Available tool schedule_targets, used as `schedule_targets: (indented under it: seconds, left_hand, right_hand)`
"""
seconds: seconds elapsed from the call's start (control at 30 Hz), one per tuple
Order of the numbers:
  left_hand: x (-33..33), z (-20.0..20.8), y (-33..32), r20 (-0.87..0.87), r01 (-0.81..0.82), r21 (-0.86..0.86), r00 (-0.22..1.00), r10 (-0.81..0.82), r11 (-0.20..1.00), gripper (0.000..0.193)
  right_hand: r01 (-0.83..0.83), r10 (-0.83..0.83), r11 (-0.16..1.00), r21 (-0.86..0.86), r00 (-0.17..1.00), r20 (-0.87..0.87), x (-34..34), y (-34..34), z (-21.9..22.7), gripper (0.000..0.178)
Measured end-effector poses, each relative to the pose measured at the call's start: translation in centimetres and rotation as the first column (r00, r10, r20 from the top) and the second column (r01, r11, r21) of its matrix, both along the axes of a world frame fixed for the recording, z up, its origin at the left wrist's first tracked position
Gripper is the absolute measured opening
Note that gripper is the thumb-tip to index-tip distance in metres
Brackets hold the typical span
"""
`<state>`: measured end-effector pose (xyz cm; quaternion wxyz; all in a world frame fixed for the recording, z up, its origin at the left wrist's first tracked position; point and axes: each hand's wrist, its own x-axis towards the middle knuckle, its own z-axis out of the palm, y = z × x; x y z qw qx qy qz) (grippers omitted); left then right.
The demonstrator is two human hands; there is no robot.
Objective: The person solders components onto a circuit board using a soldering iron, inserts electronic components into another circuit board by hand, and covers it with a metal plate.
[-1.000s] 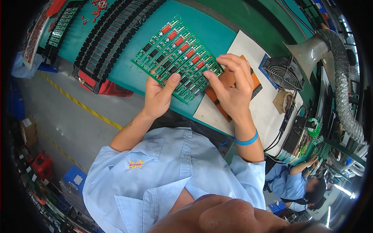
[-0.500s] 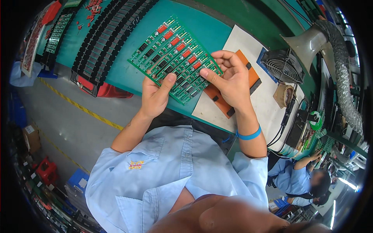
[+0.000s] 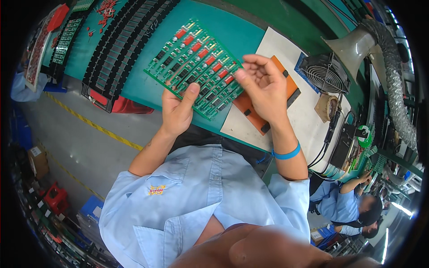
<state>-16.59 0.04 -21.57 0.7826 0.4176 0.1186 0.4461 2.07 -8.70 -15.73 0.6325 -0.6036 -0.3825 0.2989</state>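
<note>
A green circuit-board panel (image 3: 196, 71) is held tilted above the bench. It carries rows of black displays, red parts and small silver components. My left hand (image 3: 178, 109) grips its near left edge, thumb on top and fingers mostly hidden underneath. Beside the panel's right edge is my right hand (image 3: 263, 87), a blue band on its wrist. Its thumb and curled fingers are apart, with the thumb tip at the edge; whether it touches is hard to tell. Behind this hand an orange board (image 3: 254, 114) with black clips lies on a white sheet (image 3: 237, 125).
Black slotted racks (image 3: 116, 53) stand left on the green bench (image 3: 147, 94), near loose red parts (image 3: 106, 11). On the right are a fan (image 3: 324, 76), a brown roll (image 3: 327, 108) and a duct (image 3: 389, 71). A co-worker (image 3: 344, 201) sits at lower right.
My right thumb has slid off the panel's face to its right edge, and that hand has loosened. The panel has shifted slightly left, still in my left hand.
</note>
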Motion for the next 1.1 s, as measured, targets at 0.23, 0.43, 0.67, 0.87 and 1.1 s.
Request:
schedule_targets:
  seconds: [0.23, 0.43, 0.67, 0.87, 1.1]
  left_hand:
    - [-0.5, 0.1, 0.0, 0.041, -0.055, -0.138, 0.997, 0.061, 0.989, 0.04]
    - [-0.5, 0.1, -0.2, 0.009, -0.088, -0.156, 0.996, 0.091, 0.984, 0.04]
    - [-0.3, 0.3, -0.5, 0.004, -0.116, -0.144, 0.993, 0.118, 0.983, 0.042]
    - [-0.2, -0.2, -0.4, 0.001, -0.148, -0.103, 0.989, 0.149, 0.984, 0.041]
    - [-0.1, -0.5, -0.4, 0.0, -0.174, -0.098, 0.985, 0.175, 0.98, 0.041]
  right_hand:
    - [0.138, -0.005, 0.974, -0.18, 0.807, 0.591, 1.8, -0.2, 0.3, 0.019]
    - [0.13, 0.024, 0.984, -0.12, 0.572, 0.82, 1.2, 0.8, -1.2, 0.017]
    - [0.055, 0.133, 0.98, -0.189, 0.522, 0.842, 1.1, 0.8, -1.9, 0.022]
    - [-0.01, 0.119, 0.991, -0.136, 0.545, 0.83, 1.5, 0.3, -1.8, 0.021]
    - [0.217, 0.017, 0.959, -0.182, 0.597, 0.802, 0.9, 0.4, -1.0, 0.019]
